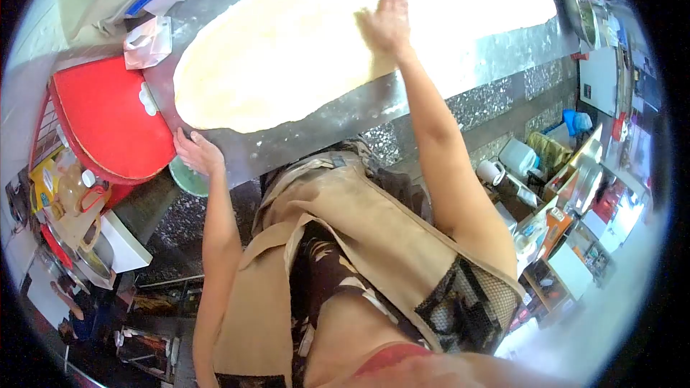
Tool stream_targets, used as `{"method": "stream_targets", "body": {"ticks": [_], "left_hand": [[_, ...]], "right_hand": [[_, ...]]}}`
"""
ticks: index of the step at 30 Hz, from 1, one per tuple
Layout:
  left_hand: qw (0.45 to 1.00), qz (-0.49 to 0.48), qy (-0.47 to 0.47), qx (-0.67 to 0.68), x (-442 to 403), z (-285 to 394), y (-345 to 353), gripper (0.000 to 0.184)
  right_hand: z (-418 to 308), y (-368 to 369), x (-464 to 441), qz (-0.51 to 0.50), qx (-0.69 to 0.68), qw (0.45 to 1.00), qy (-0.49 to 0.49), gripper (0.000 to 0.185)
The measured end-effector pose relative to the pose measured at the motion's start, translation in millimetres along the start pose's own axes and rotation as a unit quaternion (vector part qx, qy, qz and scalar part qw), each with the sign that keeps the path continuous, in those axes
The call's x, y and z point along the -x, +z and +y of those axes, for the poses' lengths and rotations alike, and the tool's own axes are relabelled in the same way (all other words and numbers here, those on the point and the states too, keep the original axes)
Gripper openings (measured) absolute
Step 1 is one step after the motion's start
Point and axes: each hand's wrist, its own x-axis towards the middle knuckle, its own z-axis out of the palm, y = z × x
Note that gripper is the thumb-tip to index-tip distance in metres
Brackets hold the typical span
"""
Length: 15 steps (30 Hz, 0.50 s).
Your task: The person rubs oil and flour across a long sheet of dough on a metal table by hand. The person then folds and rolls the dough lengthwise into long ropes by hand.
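Note:
A large, long sheet of pale dough (266,65) lies flat on the grey metal table (287,145), its far right part washed out by bright light. My right hand (388,23) is over the dough with its fingers stretched out and holds nothing; whether the palm presses on it is hard to tell. At the table's near left corner is my left hand (199,153), fingers extended and apart, by the edge. Close to it are a red round-edged surface (108,118) and a green bowl (188,178) lower down.
A crumpled white bag (149,43) sits at the table's left end. A white box (123,241) and a yellow package (49,181) are at the left. Containers, including a white jug (490,172), stand at the right. Another person (75,312) shows at lower left.

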Motion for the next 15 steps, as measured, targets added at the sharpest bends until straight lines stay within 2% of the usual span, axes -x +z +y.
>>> {"method": "stream_targets", "body": {"ticks": [2,3,5,6,8,10,11,12,13,15], "left_hand": [[1.000,0.004,0.004,-0.010,-1.7,1.2,0.6,0.054],[1.000,-0.005,0.000,-0.023,-2.6,1.1,-0.1,0.053],[0.999,-0.016,-0.010,-0.041,-4.2,7.4,-1.2,0.051],[0.999,-0.013,-0.014,-0.043,-4.5,9.3,-1.3,0.051],[0.999,-0.003,0.005,-0.048,-2.0,11.1,-3.7,0.049],[0.998,0.011,0.016,-0.055,-3.6,8.2,0.7,0.047],[0.998,0.007,0.019,-0.052,-5.8,2.6,1.7,0.046],[0.999,0.004,0.021,-0.049,-5.7,-0.1,4.5,0.046],[0.998,0.010,0.015,-0.060,-4.1,5.1,2.9,0.046],[0.998,0.008,0.016,-0.058,-2.8,3.8,2.1,0.046]], "right_hand": [[-30.5,-2.2,4.1,-0.097,-0.047,0.986,-0.126,0.076],[-39.9,-21.3,0.5,-0.184,-0.130,0.957,-0.180,0.077],[-29.2,-24.6,-14.5,-0.176,-0.164,0.950,-0.201,0.078],[-15.4,-25.6,-28.6,-0.111,0.015,0.975,-0.193,0.079],[-12.2,-13.8,-39.3,-0.057,-0.022,0.997,-0.041,0.083],[-27.9,-12.5,-41.2,-0.148,-0.094,0.976,-0.128,0.086],[-28.7,-23.9,-44.5,-0.240,-0.196,0.933,-0.185,0.087],[-16.3,-8.5,-58.4,-0.240,-0.194,0.932,-0.190,0.087],[4.5,22.3,-77.5,-0.149,-0.021,0.969,-0.196,0.087],[-6.5,8.8,-91.3,-0.060,-0.125,0.990,-0.014,0.086]]}}
